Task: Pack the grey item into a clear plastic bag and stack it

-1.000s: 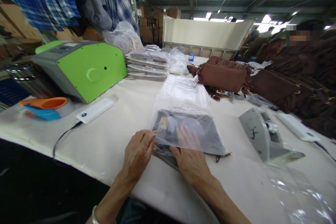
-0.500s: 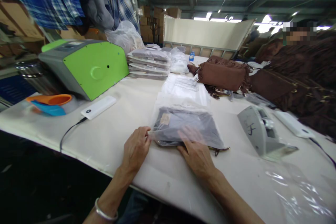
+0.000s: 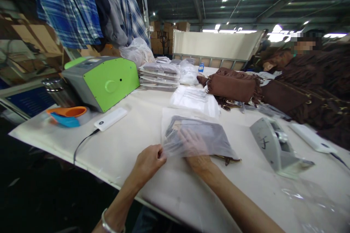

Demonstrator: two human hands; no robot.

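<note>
A clear plastic bag (image 3: 191, 134) holding a dark folded garment (image 3: 203, 136) is being kept flat on the worktop (image 3: 131, 142), near its front edge. The bag's near left corner is being pinched by the left hand (image 3: 149, 162). The right hand (image 3: 193, 145) is being slid inside the bag, fingers spread flat on the garment.

Left hand (image 3: 149, 161) curled, fingertips pinched, bracelet at wrist, right hand (image 3: 194, 146) flat, palm down, fingers spread
</note>
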